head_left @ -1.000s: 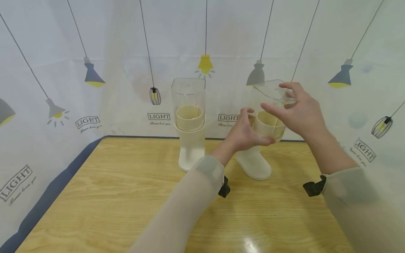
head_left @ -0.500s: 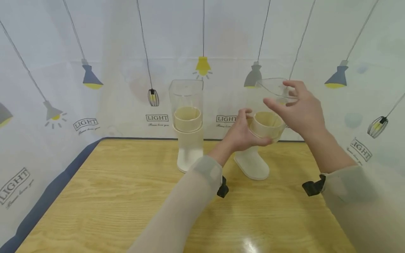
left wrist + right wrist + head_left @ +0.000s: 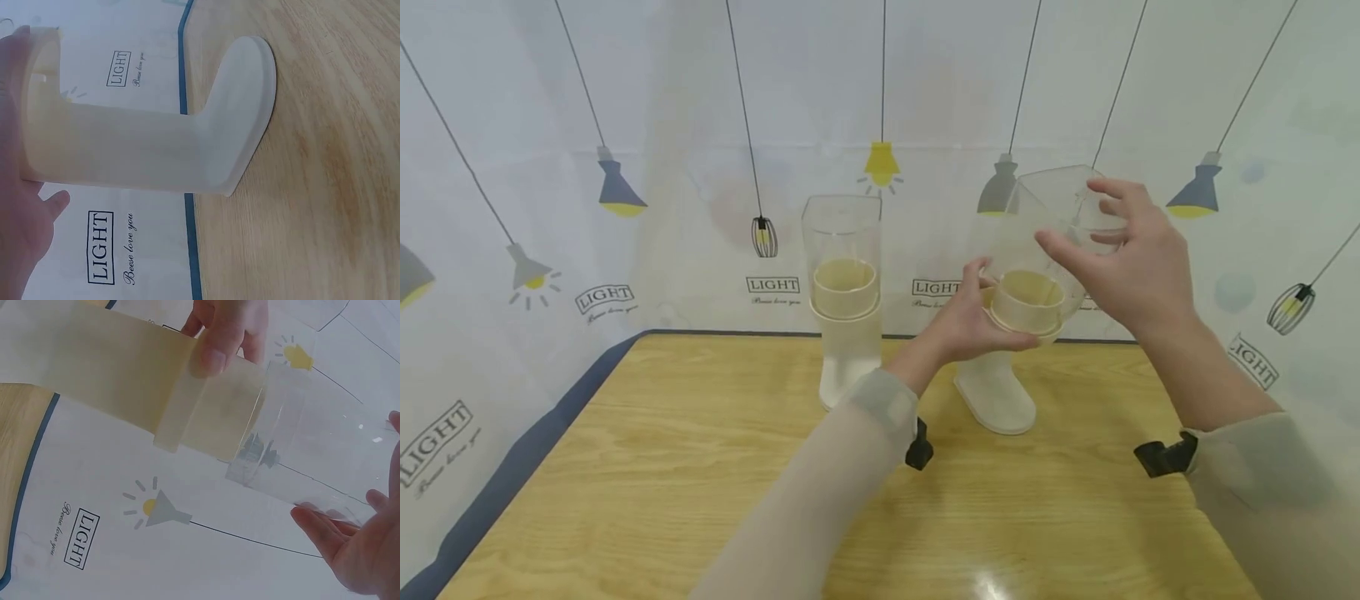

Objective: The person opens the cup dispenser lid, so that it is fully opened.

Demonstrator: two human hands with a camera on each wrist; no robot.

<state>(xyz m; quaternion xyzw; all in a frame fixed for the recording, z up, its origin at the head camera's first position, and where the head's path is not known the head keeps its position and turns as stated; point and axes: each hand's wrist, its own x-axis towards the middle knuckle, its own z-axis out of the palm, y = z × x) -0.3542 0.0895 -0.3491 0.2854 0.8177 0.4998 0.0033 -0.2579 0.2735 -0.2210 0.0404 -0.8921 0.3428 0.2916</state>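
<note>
A cream boot-shaped base (image 3: 1000, 396) stands upright at the back right of the table. My left hand (image 3: 972, 325) grips it round its upper part, thumb in front. The left wrist view shows the boot's shaft and flat foot (image 3: 240, 106). Above it, my right hand (image 3: 1142, 262) holds a clear plastic container (image 3: 1052, 204) near its top, thumb and fingers on the walls. This container tilts to the right. In the right wrist view, its lower end (image 3: 269, 425) is right at the rim of the base's collar (image 3: 219, 419).
To the left stands a matching cream boot-shaped base (image 3: 852, 354) with a clear container (image 3: 842, 221) seated on it. A wooden table (image 3: 700, 483) lies below, with a dark blue edge at the back. Behind hangs a white cloth (image 3: 685, 83) printed with lamps.
My right hand has moved up and slightly right, and the clear container has risen off the collar and tilted. My left hand keeps its grip on the base.
</note>
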